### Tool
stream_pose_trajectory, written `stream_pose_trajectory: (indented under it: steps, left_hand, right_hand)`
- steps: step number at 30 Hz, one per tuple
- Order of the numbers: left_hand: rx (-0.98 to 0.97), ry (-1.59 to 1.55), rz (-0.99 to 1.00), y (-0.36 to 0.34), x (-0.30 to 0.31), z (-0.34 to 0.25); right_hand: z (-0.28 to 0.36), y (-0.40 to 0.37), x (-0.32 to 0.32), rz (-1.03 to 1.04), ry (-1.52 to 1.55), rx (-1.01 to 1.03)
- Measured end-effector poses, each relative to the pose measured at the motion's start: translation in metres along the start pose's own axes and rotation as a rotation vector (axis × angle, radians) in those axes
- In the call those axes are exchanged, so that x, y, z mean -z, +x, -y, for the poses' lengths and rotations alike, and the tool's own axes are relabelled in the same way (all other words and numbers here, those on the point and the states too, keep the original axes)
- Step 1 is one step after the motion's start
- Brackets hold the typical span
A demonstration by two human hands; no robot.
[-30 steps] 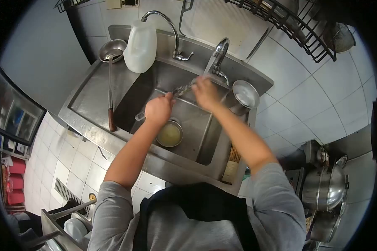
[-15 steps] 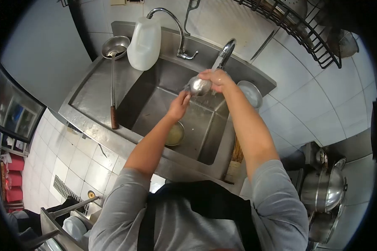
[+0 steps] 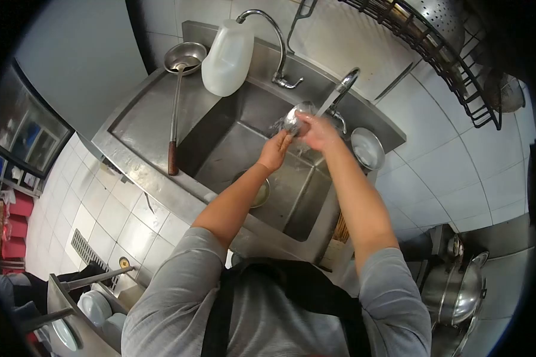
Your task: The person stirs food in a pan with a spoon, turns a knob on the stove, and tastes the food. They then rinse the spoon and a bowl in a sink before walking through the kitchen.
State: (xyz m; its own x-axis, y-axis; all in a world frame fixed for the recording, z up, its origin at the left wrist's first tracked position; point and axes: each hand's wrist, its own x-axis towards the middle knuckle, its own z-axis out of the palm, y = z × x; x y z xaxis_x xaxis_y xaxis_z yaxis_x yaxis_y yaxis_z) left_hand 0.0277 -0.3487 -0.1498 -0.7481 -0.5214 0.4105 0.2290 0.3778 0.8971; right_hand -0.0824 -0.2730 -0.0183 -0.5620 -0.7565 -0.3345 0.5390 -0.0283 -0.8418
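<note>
A small shiny metal bowl (image 3: 294,121) is held tilted between my two hands over the sink (image 3: 220,160). My left hand (image 3: 274,152) grips its near lower rim with closed fingers. On the other side my right hand (image 3: 317,131) is closed against the bowl, its fingers partly hidden behind it. Water runs from the right faucet (image 3: 348,80) onto the bowl and my right hand, and splashes off the left side. Lower in the sink, partly behind my left forearm, stands a round metal bowl (image 3: 268,194) with something yellowish inside.
A long-handled ladle (image 3: 175,116) lies on the left drainboard beside a translucent plastic jug (image 3: 226,62). Behind them rises a second faucet (image 3: 278,44). A metal bowl (image 3: 368,149) sits at the sink's right edge. Above right hangs a black wire rack (image 3: 452,59).
The metal bowl has turned from facing me with its rounded side to a steeper tilt. My right hand has come further over it, into the stream. The whole view has shifted slightly.
</note>
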Motion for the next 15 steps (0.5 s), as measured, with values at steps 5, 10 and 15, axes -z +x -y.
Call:
stream_pose_trajectory:
  steps: [5, 10, 15]
  left_hand:
    - [-0.174, 0.615, 0.002, -0.01, 0.004, -0.025]
    - [0.009, 0.518, 0.018, 0.003, -0.013, -0.023]
    - [0.269, 0.269, 0.141, 0.015, -0.011, -0.026]
  right_hand:
    - [0.015, 0.016, 0.009, -0.294, -0.995, 0.307]
    - [0.018, 0.007, 0.02, -0.267, -1.511, 0.535]
    - [-0.012, -0.011, 0.018, -0.383, -1.184, 0.892]
